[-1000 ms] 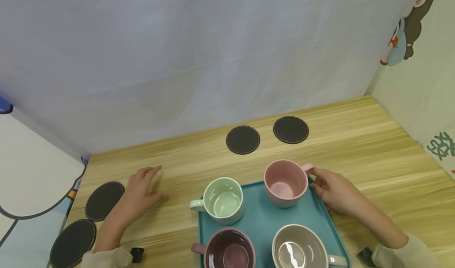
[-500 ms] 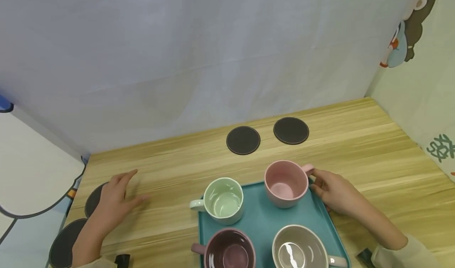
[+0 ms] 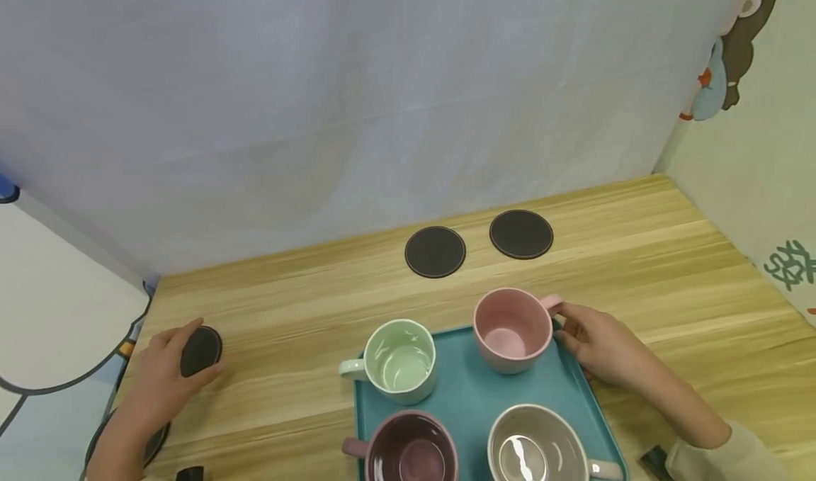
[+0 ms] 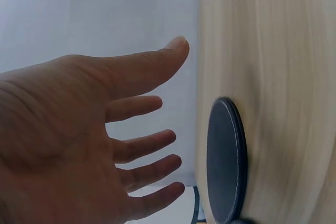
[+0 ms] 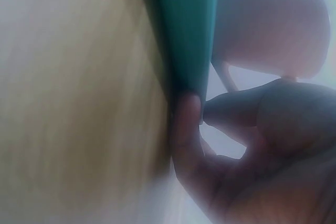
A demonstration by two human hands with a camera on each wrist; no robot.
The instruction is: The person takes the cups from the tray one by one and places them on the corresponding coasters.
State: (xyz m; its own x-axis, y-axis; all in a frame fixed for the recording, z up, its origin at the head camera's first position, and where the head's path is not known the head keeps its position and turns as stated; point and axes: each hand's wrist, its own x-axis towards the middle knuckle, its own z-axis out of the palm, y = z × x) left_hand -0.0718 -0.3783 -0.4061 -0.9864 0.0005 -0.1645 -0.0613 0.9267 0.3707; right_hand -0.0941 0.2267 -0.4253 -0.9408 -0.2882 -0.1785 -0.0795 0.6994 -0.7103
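My left hand (image 3: 156,375) hovers over the table's left side with fingers spread, holding nothing. Beside it lies a round black coaster (image 3: 205,346); the left wrist view shows this coaster (image 4: 223,161) apart from the fingers. With thumb and finger, my right hand (image 3: 599,339) pinches the rim of a teal tray (image 3: 474,389) at its far right corner. In the right wrist view, the tray edge (image 5: 186,35) sits between the digits. Near those fingers is a pink mug (image 3: 513,331), its handle partly hidden. A mint green mug (image 3: 401,360) stands at the tray's far left corner.
Also on the tray are a plum mug (image 3: 414,449) and a grey-beige mug (image 3: 535,445). Two black coasters, one left (image 3: 435,251) and one right (image 3: 521,234), lie near the back wall. Another coaster (image 3: 156,442) is partly under the left arm.
My left hand has moved left and a little toward me, away from the mint mug to the left coasters. The right hand, tray and mugs have not visibly moved.
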